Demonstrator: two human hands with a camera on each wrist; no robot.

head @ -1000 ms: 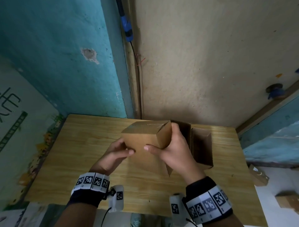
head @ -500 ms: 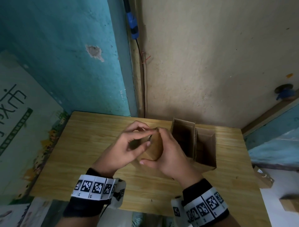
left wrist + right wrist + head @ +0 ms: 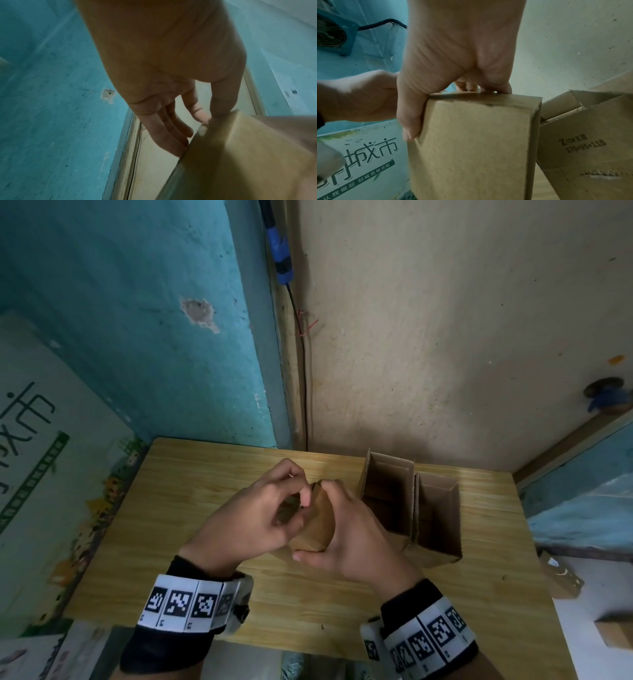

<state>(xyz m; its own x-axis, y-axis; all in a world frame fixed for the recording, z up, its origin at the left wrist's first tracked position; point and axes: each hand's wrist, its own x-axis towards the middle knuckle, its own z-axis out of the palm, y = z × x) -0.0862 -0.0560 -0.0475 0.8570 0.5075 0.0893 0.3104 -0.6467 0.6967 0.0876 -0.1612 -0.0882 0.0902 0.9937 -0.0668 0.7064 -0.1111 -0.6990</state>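
A wooden table (image 3: 191, 508) fills the corner between a blue wall (image 3: 137, 302) and a cream wall (image 3: 445, 320), with a poster board (image 3: 37, 467) leaning at its left. On the table's far right, an open box (image 3: 387, 498) and a second open box (image 3: 440, 518) stand touching side by side with their tops up, apparently set aside within easy reach. Just left of them, at mid-table, a person holds a small cardboard box (image 3: 320, 523) on end, both hands together on it. The right hand (image 3: 358, 539) clamps it from the right, likely to steady it. The left hand (image 3: 253, 518) arches over the top end, seemingly closing a flap. Whether the base rests on the wood cannot be told.

The head view gives the layout and the dark insides of the open boxes, but the hands hide the small box's top. The right wrist view supplies the grip: the thumb (image 3: 410, 121) runs down the near left edge while the fingers hook over the far top edge. It also shows black print (image 3: 582, 145) on the open box's side and a wall fan (image 3: 332, 33), neither seen from above. Only the left wrist view shows the left fingertips (image 3: 173, 144) laid along the top edge, with thumb and forefinger meeting at the corner as if pinching it.
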